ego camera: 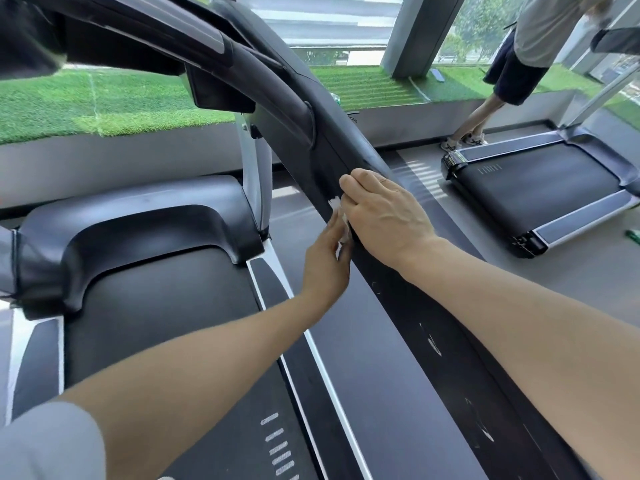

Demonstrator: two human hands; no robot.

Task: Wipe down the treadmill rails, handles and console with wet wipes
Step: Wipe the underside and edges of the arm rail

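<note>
right hand [388, 216] lies curled over the black side rail [408, 306], fingers wrapped on it. left hand [327, 261] pinches a white wet wipe [341, 216] against the rail's inner face, just beside the right hand. treadmill belt [166, 323] below left.

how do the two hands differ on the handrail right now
The right hand lies on top of the black handrail, fingers curled over it; the left hand comes up from its inner side. The left hand's fingers touch the white wet wipe, while the right hand mostly hides it. Both meet at one spot.
</note>
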